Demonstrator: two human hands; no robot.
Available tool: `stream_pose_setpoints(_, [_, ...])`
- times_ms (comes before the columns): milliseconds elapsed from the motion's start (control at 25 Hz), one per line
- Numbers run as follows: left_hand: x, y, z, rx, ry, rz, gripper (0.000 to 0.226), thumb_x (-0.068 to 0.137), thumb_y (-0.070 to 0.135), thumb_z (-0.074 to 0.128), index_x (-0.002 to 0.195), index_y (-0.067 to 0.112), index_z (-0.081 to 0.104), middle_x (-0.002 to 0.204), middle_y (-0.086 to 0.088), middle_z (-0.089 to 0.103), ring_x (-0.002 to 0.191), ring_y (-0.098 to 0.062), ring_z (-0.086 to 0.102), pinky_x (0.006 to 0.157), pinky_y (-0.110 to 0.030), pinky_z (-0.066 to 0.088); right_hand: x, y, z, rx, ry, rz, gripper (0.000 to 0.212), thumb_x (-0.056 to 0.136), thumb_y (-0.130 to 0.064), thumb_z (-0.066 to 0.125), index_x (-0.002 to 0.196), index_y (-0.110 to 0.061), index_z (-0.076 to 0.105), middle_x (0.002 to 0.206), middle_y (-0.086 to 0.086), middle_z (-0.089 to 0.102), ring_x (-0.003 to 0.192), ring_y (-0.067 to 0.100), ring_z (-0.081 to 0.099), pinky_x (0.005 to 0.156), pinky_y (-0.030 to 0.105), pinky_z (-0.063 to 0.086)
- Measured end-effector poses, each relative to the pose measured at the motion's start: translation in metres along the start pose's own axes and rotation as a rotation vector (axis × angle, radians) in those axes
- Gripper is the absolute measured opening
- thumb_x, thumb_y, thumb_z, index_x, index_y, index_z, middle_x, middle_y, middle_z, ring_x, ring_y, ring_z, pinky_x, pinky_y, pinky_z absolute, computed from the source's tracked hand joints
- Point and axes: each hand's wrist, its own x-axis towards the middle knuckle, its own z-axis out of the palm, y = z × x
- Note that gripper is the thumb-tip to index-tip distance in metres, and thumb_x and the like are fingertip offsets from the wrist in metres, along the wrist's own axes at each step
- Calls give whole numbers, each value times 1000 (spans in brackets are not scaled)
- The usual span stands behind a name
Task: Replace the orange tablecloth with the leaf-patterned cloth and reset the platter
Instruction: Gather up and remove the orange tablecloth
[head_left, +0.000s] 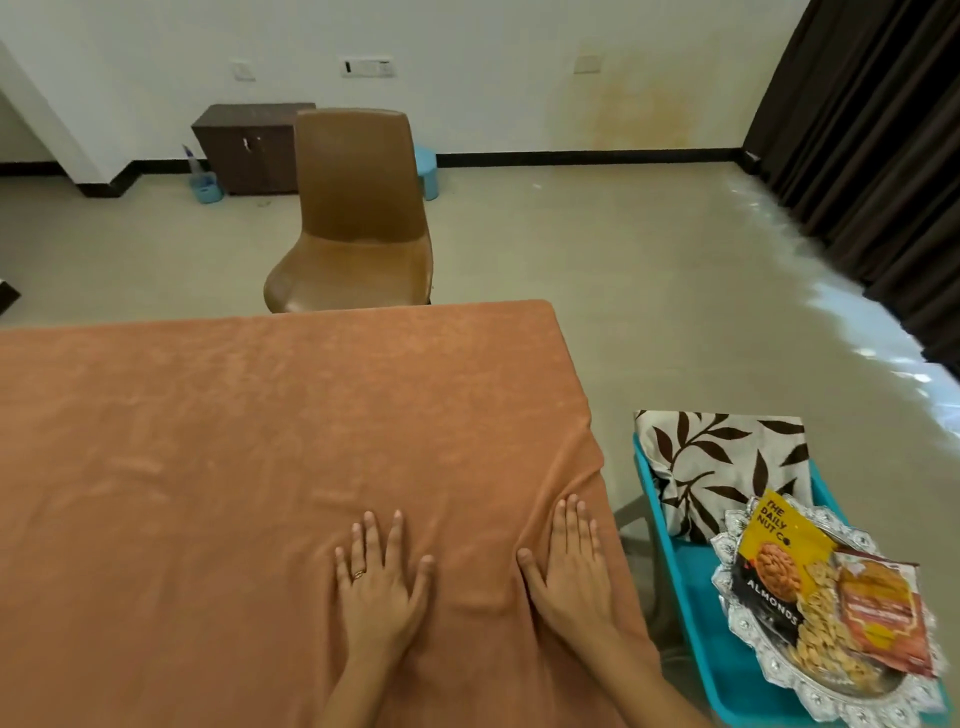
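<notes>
- Head view, far left to centre: filled by the orange tablecloth (260, 441), spread over the whole table top and hanging past the right edge; plush, towel-like, rust-orange, faintly rippled.
- Likely soft, limp and fairly light, with some drag from the nap; best gathered at the near right corner or along an edge, then lifted rather than tugged.
- Centre: left hand (376, 587), ring on one finger, laid flat on the cloth, fingers straight and spread, gripping nothing.
- Just right of it: right hand (569, 566), likewise flat and released, pressing the cloth near the table's right edge, where folds bunch toward the fingertips.
- Right of the table, apart from both hands: leaf-patterned cloth (722, 462), folded, cream with dark brown leaf sprigs, lying on the far part of a turquoise seat (691, 587); probably thin and soft, easy to shake open from two corners.
- Farthest right: silver platter (726, 597) with ornate rim, on the same seat, nearer than the folded cloth, loaded with snack packets (769, 566); judged rigid, contents loose, so better carried level with both hands.
</notes>
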Motion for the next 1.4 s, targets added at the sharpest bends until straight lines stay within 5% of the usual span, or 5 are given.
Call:
stream_pose_setpoints(200, [9,-18,-2,-101,46,96,67,92,66,7,152,36,15,162,2,1,150,-16,-4,118,-32,-8,14,-53,16,12,26,15,86,88,-62,3,149,-2,1,159,14,-2,148,23,-6,119,33,-10])
stream_pose_setpoints(400, [9,-92,-34,-247,97,277,54,99,55,26,150,35,26,161,9,-1,149,-8,-1,119,-25,8,32,-98,32,-10,26,73,93,83,-67,-3,149,-1,-5,160,15,-6,149,23,-9,120,35,-9])
stream_pose_setpoints(560, [1,-196,-75,-105,306,-116,91,89,71,0,146,14,41,156,-21,24,144,-39,24,116,-50,16,41,-138,38,18,25,79,104,79,-72,-11,150,3,1,160,19,-2,149,27,-2,121,36,-4])
stream_pose_setpoints(800, [-9,-292,-96,-68,168,-722,94,72,81,10,153,34,14,161,-18,7,145,-47,0,113,-60,-7,51,-191,47,25,19,71,101,80,-67,-4,149,6,5,159,23,2,149,29,-1,121,39,-2])
stream_pose_setpoints(1400, [33,-224,-77,-141,234,-435,69,94,60,28,154,28,12,162,-7,7,149,-31,-2,120,-40,-1,41,-268,74,34,-90,-178,79,98,-54,23,151,1,1,161,17,2,149,23,-7,119,33,-11])
